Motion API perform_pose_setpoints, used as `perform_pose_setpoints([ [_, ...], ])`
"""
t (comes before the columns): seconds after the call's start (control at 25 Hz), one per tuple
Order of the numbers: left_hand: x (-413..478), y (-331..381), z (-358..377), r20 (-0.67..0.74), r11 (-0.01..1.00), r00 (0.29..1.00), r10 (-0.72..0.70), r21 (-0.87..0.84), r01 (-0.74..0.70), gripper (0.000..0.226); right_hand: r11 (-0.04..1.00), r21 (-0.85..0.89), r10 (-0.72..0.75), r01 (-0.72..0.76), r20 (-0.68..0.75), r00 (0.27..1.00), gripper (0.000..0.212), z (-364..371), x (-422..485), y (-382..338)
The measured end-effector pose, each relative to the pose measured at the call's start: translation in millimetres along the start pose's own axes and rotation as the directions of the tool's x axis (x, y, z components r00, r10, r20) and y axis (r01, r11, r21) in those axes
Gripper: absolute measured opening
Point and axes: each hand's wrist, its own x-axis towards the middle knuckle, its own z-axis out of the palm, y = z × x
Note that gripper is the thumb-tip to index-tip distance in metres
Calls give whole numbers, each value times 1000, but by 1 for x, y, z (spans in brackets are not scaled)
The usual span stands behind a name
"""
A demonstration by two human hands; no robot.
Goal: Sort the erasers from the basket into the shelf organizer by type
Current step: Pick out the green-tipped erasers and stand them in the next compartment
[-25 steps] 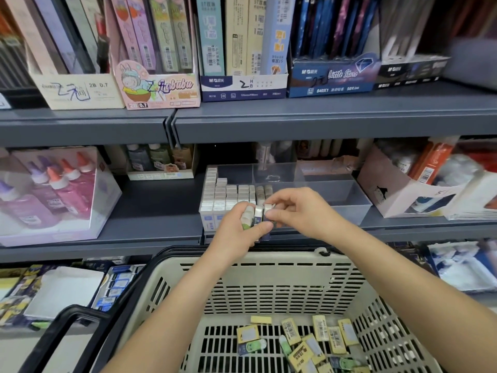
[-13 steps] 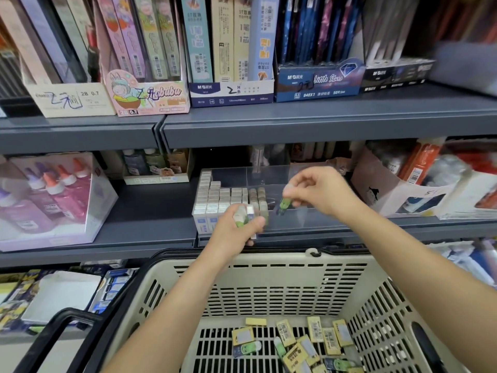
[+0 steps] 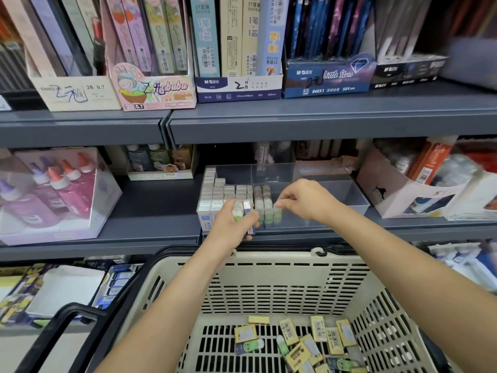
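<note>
- The right hand point(image 3: 306, 200) pinches the top of a green eraser point(image 3: 277, 214) between thumb and fingertips. It stands the eraser upright in the clear shelf organizer point(image 3: 357, 196), just beside the green rows point(image 3: 262, 203).
- The left hand point(image 3: 231, 224) curls round a small bunch of erasers point(image 3: 238, 211) at the organizer's front wall, above the far rim of the basket point(image 3: 269, 278).
- Risk: if released while tilted, the green eraser could fall flat, since nothing braces its right side.
- Risk: the right hand's fingers work close to the standing rows and could knock them over.
- Risk: the bunch looks loosely held, so a piece could slip onto the shelf point(image 3: 150, 211) or back into the basket.
- Risk: the bunch shows at least one green-tipped piece and one white-and-blue piece, so a hasty placing could mix types.
- Count: two hands and one organizer. Its left compartment is packed with white erasers point(image 3: 215, 195), too many to count surely. There are two green rows, plus the one being placed.
- Count in the basket: at least eight yellow-sleeved erasers point(image 3: 289, 331) and three green ones point(image 3: 251, 345). The frame edge cuts off more.
</note>
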Motion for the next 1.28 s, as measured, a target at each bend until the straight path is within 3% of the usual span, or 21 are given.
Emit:
perform_pose_setpoints([
  [0.24,-2,2,3,11,999,1000,-29,41,29,44,999,-13,-37,38,80,996,23,-2,-2,3],
  [0.32,-4,4,3,33,999,999,3,52,-4,27,998,-17,-51,52,87,995,25,-3,-4,2],
  [0.4,-7,7,5,59,998,998,24,51,-27,16,997,-28,-77,77,2,997,26,-4,-7,-1],
  [0.48,-9,9,7,87,998,996,26,57,-31,15,988,80,-122,129,-84,989,26,-4,-12,-6],
  [0.64,-12,13,15,166,999,986,32,-35,-27,15,912,364,-223,192,45,974,22,-9,-21,-14],
  [0.8,-10,17,12,57,998,997,57,-41,-55,14,863,492,-120,116,-24,992,14,-31,-18,-8],
  [0.88,-8,18,4,-10,997,999,52,-51,-53,9,892,446,-41,80,-97,994,15,-41,-11,-1],
  [1.0,-8,16,-2,-40,998,997,62,18,-61,9,975,219,6,26,-143,990,12,-40,-1,1],
  [1.12,-8,9,0,-39,996,998,56,65,-53,8,997,81,-1,4,-40,999,2,-24,4,-3],
  [1.28,-6,6,-2,-59,999,998,18,52,-15,8,995,97,8,-13,50,999,7,-10,8,-3],
])
